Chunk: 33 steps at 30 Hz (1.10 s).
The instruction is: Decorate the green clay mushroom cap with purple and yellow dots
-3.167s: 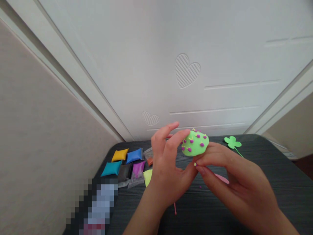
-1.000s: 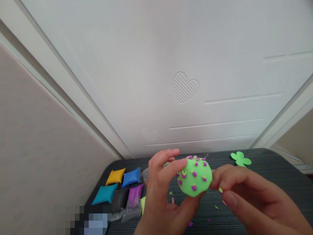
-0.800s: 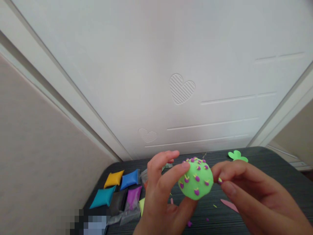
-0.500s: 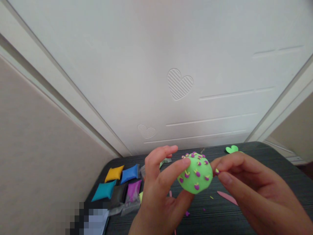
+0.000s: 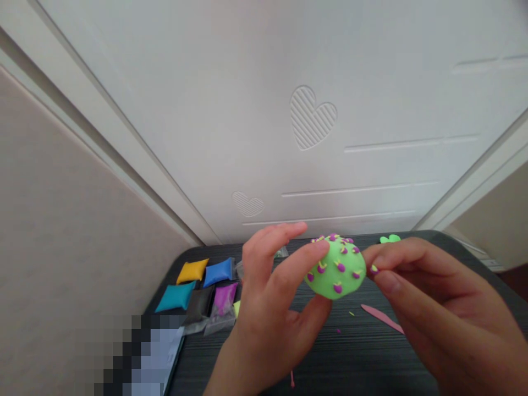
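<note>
My left hand (image 5: 274, 297) grips a light green clay dome (image 5: 346, 278) between thumb and fingers, holding it above the table. Small purple clay pieces with yellow strips dot the dome's surface. Just right of it, my right hand (image 5: 437, 297) pinches one more small purple and yellow clay piece (image 5: 374, 269) between thumb and index finger. That piece appears close to the dome's edge, apart from the dotted ones. The dome's underside is hidden from me.
Clay packets lie at the left: yellow (image 5: 192, 271), blue (image 5: 219, 271), teal (image 5: 176, 296), black (image 5: 199, 304) and purple (image 5: 225, 298). A pink clay knife (image 5: 381, 318) rests below my right hand. Behind are a green leaf-like clay shape (image 5: 390, 238) and a white panel (image 5: 206, 110).
The view has tilted and shifted, so the table sits a little differently in it. Both hands keep hold of the dome and the small piece, slightly higher and further right in the picture.
</note>
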Tool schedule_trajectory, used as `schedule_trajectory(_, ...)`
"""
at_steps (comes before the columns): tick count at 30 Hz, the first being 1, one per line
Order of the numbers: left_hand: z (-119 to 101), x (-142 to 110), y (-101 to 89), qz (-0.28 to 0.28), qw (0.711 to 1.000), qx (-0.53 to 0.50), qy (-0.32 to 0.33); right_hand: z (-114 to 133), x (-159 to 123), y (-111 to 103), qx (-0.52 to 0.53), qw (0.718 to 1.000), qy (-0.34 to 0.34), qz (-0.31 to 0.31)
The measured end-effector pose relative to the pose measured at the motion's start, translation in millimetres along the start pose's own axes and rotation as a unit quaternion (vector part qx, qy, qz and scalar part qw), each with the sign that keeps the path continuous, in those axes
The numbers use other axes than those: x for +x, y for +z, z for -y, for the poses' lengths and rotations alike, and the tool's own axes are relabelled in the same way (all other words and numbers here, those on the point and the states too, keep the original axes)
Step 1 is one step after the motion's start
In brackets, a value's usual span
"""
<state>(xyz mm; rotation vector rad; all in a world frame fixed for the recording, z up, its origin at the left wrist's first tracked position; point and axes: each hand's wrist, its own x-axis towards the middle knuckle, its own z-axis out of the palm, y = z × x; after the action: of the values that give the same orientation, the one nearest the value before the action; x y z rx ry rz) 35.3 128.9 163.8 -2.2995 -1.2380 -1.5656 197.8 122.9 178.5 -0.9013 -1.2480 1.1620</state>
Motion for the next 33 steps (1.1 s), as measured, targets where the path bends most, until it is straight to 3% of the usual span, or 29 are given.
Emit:
schedule_trajectory(3,-0.7,0.9,-0.9,-0.001,1.0,0.007,0.002,0.5,-1.8,-0.1,0.0,1.0,-0.006,0.019)
schedule_trajectory(13,-2.6,-0.1,-3.8,0.002,1.0,-0.008,-0.008,4.3,-6.3,5.6,0.017,1.0,-0.005,-0.01)
schedule_trajectory(24,-1.3,-0.9,-8.1,0.005,1.0,0.015,-0.002,0.9,-7.9,3.6,0.027,0.998,-0.027,0.052)
schedule_trajectory(33,0.8,-1.8,-2.3,-0.003,1.0,-0.011,-0.027,2.9,-8.1,-0.7,-0.007,0.998,-0.038,0.058)
